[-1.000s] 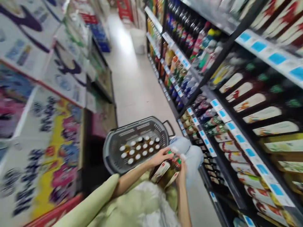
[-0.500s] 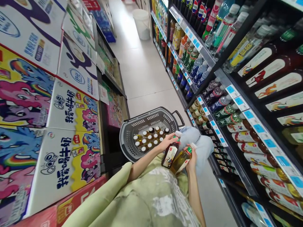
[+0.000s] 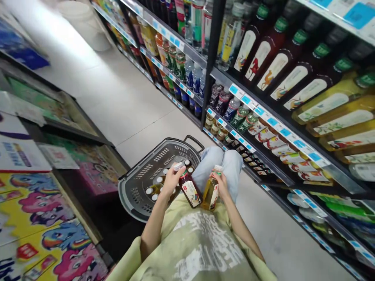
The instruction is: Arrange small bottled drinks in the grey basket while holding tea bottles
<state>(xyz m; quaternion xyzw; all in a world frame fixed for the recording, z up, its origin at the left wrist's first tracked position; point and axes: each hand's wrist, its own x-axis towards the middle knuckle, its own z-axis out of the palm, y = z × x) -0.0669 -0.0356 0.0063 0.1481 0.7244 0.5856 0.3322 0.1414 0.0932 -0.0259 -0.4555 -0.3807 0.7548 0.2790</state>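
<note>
My left hand grips a dark red drink bottle near its white cap, its pale label facing up and its base leaning towards my shirt. In my right hand is a yellow drink bottle, held around its upper part below the cap. Both bottles are over my lap, side by side and apart at the top. Left of my knees stands a grey shopping basket holding several bottles with white caps; my left forearm hides part of them.
On the right, shelves carry rows of drinks, with large dark bottles higher up. Stacked colourful cartons and a low display line the left. A white bucket stands up the aisle floor.
My view has turned towards the right-hand shelves. The two bottles have moved further apart at their tops, both still held.
</note>
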